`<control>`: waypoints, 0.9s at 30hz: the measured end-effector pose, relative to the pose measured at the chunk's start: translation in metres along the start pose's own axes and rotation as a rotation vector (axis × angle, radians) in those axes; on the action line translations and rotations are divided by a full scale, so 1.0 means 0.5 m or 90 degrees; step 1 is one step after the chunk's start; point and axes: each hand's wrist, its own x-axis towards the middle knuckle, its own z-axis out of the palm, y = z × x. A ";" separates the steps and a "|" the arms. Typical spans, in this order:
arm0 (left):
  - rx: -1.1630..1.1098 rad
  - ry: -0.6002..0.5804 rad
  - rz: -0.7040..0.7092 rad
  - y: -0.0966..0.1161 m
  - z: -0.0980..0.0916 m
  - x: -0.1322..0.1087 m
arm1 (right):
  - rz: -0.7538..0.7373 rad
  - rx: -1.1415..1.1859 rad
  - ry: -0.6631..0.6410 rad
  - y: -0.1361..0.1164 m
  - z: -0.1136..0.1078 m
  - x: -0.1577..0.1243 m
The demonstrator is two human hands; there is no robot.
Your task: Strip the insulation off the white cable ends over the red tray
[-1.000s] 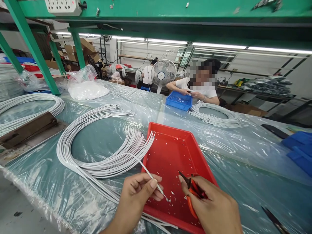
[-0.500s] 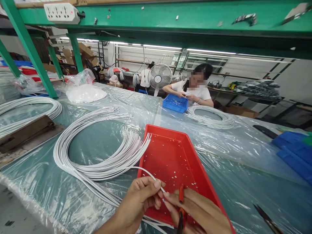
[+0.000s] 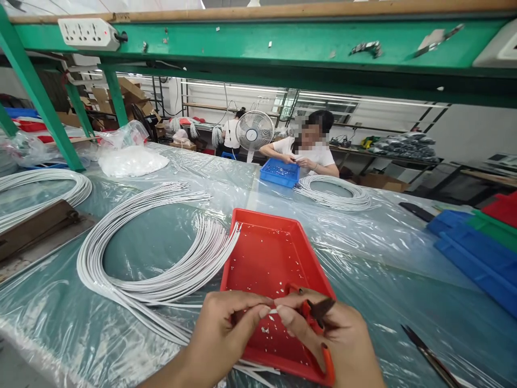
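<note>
Over the red tray (image 3: 319, 264), my left hand (image 3: 230, 331) is closed in a pinch on a white cable (image 3: 273, 311), whose short bit shows between the fingertips. Thumb and fingertips of my right hand (image 3: 343, 334) meet at that same piece, close against the left ones. Red-handled cutters (image 3: 329, 365) also lie in the right hand, their dark jaws sticking out above the knuckles. A large coil of white cables (image 3: 95, 269) lies left of the tray, its cut ends resting on the tray's rim. Small white scraps are scattered on the tray's floor.
Scissors or tweezers (image 3: 428, 353) lie at right. Blue bins (image 3: 476, 253) are stacked beyond them. A brown metal block (image 3: 38, 221) sits at left. Across the table a person (image 3: 319, 156) works over a blue tray (image 3: 278, 180) beside another coil (image 3: 339, 202). A green shelf beam (image 3: 242, 43) spans overhead.
The hands have come together at the cable. The right hand has turned, so the cutters now point their jaws up and right. The whole view has shifted slightly.
</note>
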 end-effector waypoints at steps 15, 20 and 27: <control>-0.300 -0.052 -0.206 -0.020 -0.002 0.022 | 0.317 0.350 -0.060 0.018 0.019 0.014; -0.192 0.066 -0.194 -0.023 0.006 0.019 | 0.308 0.304 -0.046 0.014 0.032 0.021; 0.009 0.151 -0.055 -0.027 0.013 0.007 | 0.250 0.288 -0.053 0.015 0.041 0.022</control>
